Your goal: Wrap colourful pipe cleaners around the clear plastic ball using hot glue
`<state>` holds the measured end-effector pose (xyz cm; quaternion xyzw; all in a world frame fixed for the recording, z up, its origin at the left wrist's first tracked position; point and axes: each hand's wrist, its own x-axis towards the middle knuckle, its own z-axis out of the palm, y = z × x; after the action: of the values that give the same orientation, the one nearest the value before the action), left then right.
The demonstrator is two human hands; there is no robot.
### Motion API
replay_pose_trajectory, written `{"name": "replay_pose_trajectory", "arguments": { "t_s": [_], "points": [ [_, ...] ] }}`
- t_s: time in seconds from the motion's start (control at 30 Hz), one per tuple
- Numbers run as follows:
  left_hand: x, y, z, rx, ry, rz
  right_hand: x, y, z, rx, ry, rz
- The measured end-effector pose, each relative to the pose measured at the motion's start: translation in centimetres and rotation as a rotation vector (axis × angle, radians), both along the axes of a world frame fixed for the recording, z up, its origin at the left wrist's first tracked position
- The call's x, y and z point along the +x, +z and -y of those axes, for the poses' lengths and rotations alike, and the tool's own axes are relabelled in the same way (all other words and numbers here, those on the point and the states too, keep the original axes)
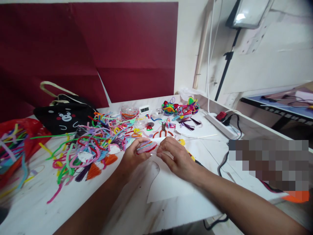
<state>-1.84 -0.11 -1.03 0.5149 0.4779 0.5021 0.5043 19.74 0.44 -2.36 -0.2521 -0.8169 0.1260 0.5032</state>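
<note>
My left hand (138, 153) is closed round a small rounded piece (146, 147) wrapped in pink, blue, orange and red fuzzy strips. My right hand (174, 156) is just to the right of that piece, thumb and fingertips pinched together; what lies between them, if anything, is too small to make out. Both hands are above a white paper sheet (163, 186). Orange-handled pliers (163, 132) lie just beyond the hands.
Tangled coloured pipe cleaners (85, 143) spread across the left side, near a black bag (61, 114). Behind stand clear bowls, a small digital clock (144, 110) and colourful figures (169, 107). A power strip (223, 125) runs along the right edge, with a black cable.
</note>
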Motion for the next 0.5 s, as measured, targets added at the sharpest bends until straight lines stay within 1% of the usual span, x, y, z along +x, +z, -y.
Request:
{"name": "replay_pose_trajectory", "arguments": {
  "t_s": [0.23, 0.5],
  "points": [
    [-0.08, -0.14, -0.15, 0.005, 0.003, -0.031, -0.13, -0.05, 0.04, 0.039, -0.037, -0.014],
    [0.00, 0.03, 0.00, 0.011, -0.018, -0.052, -0.05, 0.41, 0.19, 0.135, 0.003, 0.020]
  ]
}}
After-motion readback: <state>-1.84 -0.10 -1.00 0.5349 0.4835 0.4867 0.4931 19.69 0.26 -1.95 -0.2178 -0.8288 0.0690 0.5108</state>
